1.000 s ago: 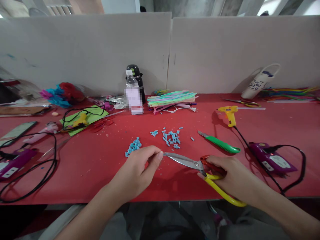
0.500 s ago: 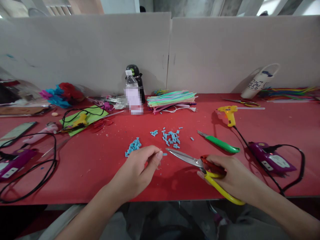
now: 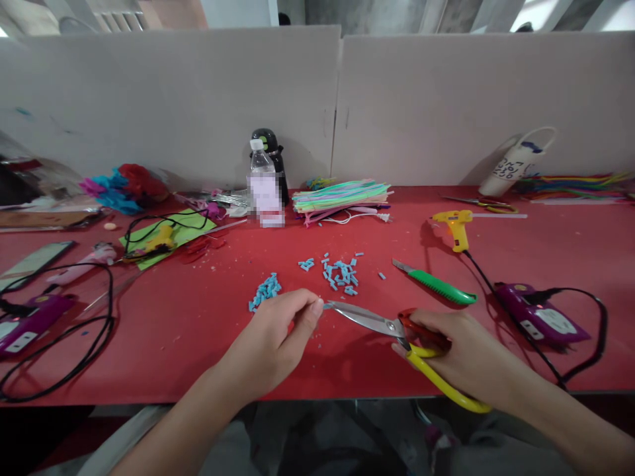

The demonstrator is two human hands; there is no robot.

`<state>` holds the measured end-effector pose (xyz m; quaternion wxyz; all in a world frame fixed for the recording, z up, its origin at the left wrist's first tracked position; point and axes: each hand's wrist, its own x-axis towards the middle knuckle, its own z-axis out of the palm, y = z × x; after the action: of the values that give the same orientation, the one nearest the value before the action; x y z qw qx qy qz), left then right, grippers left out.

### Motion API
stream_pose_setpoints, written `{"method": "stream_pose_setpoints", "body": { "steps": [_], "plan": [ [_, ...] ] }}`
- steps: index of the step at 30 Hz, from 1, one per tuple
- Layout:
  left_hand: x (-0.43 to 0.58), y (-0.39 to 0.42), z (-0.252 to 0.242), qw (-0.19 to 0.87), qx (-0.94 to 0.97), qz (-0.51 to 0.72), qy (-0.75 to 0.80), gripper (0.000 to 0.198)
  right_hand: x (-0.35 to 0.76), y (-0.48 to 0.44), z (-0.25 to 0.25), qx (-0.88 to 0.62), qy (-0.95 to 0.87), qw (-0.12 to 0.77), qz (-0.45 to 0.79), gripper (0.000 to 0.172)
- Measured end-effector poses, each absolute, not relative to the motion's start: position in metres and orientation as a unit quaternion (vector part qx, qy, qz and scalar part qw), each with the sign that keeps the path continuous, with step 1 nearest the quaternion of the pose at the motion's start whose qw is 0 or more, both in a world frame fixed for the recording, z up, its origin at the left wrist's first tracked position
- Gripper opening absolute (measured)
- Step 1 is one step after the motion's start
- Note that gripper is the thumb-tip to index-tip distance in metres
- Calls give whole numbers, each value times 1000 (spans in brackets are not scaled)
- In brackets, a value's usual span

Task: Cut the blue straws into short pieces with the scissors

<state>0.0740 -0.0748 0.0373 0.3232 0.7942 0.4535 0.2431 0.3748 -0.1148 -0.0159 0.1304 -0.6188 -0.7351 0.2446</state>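
Note:
My left hand (image 3: pixel 282 330) is closed in a pinch, with a tiny blue piece (image 3: pixel 326 306) poking out past the thumb and forefinger. Scissors (image 3: pixel 370 320) with a red and a yellow handle are in my right hand (image 3: pixel 459 354), fingers wrapped through the loops. The blades point left and are slightly parted, their tips touching or very near the blue piece. Behind my left hand lies a heap of small blue pieces (image 3: pixel 264 291). A looser scatter of light blue cut pieces (image 3: pixel 341 274) lies beyond the scissor tips.
A green utility knife (image 3: pixel 436 285) and a yellow glue gun (image 3: pixel 457 230) lie on the right. Purple power strips (image 3: pixel 543 316) with black cords sit at both sides. A bundle of pastel pipe cleaners (image 3: pixel 342 196) and a plastic bottle (image 3: pixel 265 188) stand along the back partition.
The scissor tips have moved slightly left and down to the blue piece, and the blades have parted a little. My left hand has hardly moved.

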Motion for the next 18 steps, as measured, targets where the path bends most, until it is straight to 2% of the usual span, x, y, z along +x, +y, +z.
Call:
{"method": "stream_pose_setpoints", "body": {
  "steps": [9, 13, 18],
  "plan": [
    [76, -75, 38, 324, 794, 237, 457, 35, 375, -115, -15, -617, -738, 128, 240, 20],
    [76, -75, 38, 326, 792, 239, 457, 36, 374, -116, -13, -620, -739, 117, 236, 25],
    [75, -74, 37, 325, 793, 237, 457, 34, 370, -113, -8, -613, -736, 144, 249, 30]
  ]
}}
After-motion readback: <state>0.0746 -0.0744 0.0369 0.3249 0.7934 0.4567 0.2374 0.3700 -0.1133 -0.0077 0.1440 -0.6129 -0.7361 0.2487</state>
